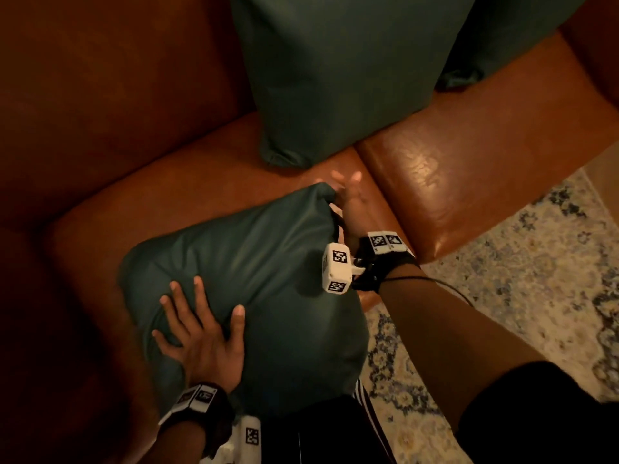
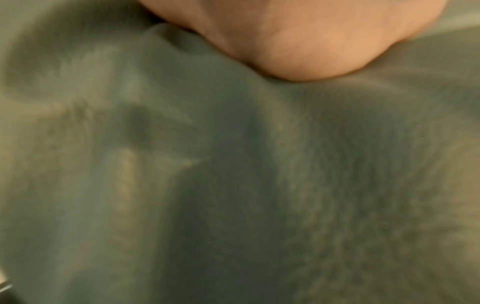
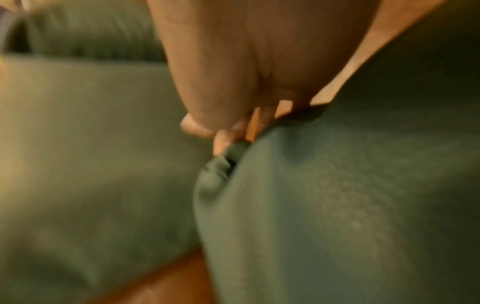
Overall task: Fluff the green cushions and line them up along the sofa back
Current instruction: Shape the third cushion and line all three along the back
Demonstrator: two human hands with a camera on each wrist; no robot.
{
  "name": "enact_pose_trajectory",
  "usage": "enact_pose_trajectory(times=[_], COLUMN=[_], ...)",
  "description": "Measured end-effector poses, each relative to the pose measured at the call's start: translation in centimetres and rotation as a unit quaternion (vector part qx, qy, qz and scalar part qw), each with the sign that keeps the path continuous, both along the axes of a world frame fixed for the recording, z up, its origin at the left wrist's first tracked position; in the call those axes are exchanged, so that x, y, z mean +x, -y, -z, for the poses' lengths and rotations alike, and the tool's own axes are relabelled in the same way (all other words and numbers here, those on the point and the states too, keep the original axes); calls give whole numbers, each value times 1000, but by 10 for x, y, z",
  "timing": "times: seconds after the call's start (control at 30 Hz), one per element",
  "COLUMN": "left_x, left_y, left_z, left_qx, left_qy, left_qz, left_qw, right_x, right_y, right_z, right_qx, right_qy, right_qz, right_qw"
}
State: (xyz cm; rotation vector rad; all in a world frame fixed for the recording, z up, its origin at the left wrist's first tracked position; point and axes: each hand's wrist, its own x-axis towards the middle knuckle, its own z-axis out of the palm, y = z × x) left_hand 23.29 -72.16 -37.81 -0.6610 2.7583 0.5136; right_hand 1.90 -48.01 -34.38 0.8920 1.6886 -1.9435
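A dark green cushion point(image 1: 268, 262) stands on the front of the brown leather sofa seat point(image 1: 452, 169), between my two hands. My left hand point(image 1: 197, 319) lies flat with spread fingers and presses its near left face, denting the fabric. My right hand point(image 1: 346, 192), blurred, rests against the cushion's far right corner with fingers straight. In the left wrist view my left hand point(image 2: 298, 41) sits on the cushion fabric point(image 2: 233, 185). My right hand point(image 3: 233, 72) touches the cushion's edge point(image 3: 350, 205). A second green cushion point(image 1: 341, 68) stands against the sofa back point(image 1: 117, 78), also seen behind my fingers point(image 3: 91, 144).
A third green cushion point(image 1: 495, 35) leans at the top right beside the second one. A patterned pale rug point(image 1: 519, 296) covers the floor to the right of the sofa. My dark-clothed legs are at the bottom edge, close to the seat front.
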Motion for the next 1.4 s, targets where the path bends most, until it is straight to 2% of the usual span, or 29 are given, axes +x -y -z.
enact_pose_trajectory(times=[0.07,0.13,0.2,0.23,0.27,0.33,0.43,0.5,0.57,0.63,0.73,0.83,0.9,0.93,0.97,1.0,1.03,1.07,1.17,1.2,1.23,1.3,1.37,1.4], left_x=[-2,-6,-15,-21,-29,-50,-86,-108,-124,-129,-128,-114,-94,-81,-72,-66,-64,-64,-63,-61,-61,-60,-62,-64], left_y=[0,-1,1,4,8,20,39,49,56,58,56,67,86,93,100,107,112,115,91,76,58,27,14,10], left_z=[-5,-15,-30,-38,-47,-62,-71,-72,-81,-92,-107,-112,-111,-111,-110,-105,-101,-98,-109,-118,-127,-138,-131,-128], left_qx=[4,9,-1,-16,-34,-54,-17,38,68,49,12,48,109,129,128,111,91,58,4,10,31,88,114,109], left_qy=[5,13,19,12,0,-26,-39,7,88,133,143,182,313,404,459,475,459,414,234,213,227,295,326,326], left_qz=[4,7,12,21,35,63,96,123,137,152,169,174,138,105,104,119,149,183,203,219,241,253,218,204], left_qw=[1000,1000,1000,1000,999,996,995,992,984,978,975,967,933,900,873,865,871,890,951,952,943,917,913,917], right_x=[18,40,78,100,121,161,219,254,277,288,280,236,195,177,160,146,136,127,117,116,116,116,110,103], right_y=[-4,-14,-20,-25,-29,-35,-35,-29,-19,-9,2,-3,-5,-4,0,6,12,17,17,13,9,1,-4,-5], right_z=[-23,-42,-55,-52,-48,-44,-52,-55,-56,-53,-41,-43,-56,-61,-66,-69,-70,-69,-65,-65,-68,-73,-76,-75], right_qx=[5,90,226,253,243,200,210,220,231,277,332,390,389,384,375,370,361,353,355,353,354,377,392,384], right_qy=[-7,-82,-119,-126,-120,-87,-33,0,41,53,23,3,-12,-26,-49,-75,-95,-109,-98,-90,-80,-55,-38,-35], right_qz=[-32,-136,-277,-317,-302,-218,-118,-54,8,6,4,9,1,-17,-45,-78,-104,-121,-181,-202,-232,-323,-404,-431], right_qw=[999,983,926,905,914,951,970,974,972,959,943,921,921,923,925,923,922,922,912,909,903,866,825,816])
